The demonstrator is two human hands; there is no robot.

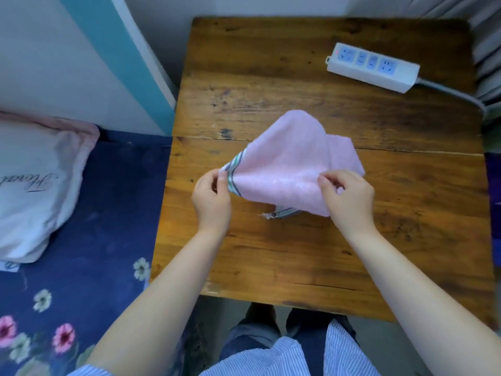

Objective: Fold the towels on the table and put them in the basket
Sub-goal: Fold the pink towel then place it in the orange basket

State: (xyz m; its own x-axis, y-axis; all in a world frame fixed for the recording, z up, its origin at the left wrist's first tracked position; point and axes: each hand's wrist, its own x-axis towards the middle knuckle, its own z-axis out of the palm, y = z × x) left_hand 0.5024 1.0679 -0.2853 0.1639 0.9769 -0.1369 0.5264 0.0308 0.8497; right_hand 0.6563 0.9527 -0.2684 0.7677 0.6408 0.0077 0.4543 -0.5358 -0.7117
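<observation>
A pink towel [287, 164] with a striped border is held just above the middle of the wooden table [271, 253]. My left hand [212, 198] pinches its striped left corner. My right hand [347, 199] pinches the towel's near right edge. The cloth bulges up between my hands, and its far part drapes onto the table. A striped edge with a frayed thread pokes out underneath. No basket is in view.
A white power strip [372, 67] lies at the table's far right, its grey cable running off the right edge. Left of the table is a bed with a dark blue floral sheet [89, 240] and a white pillow [32, 191].
</observation>
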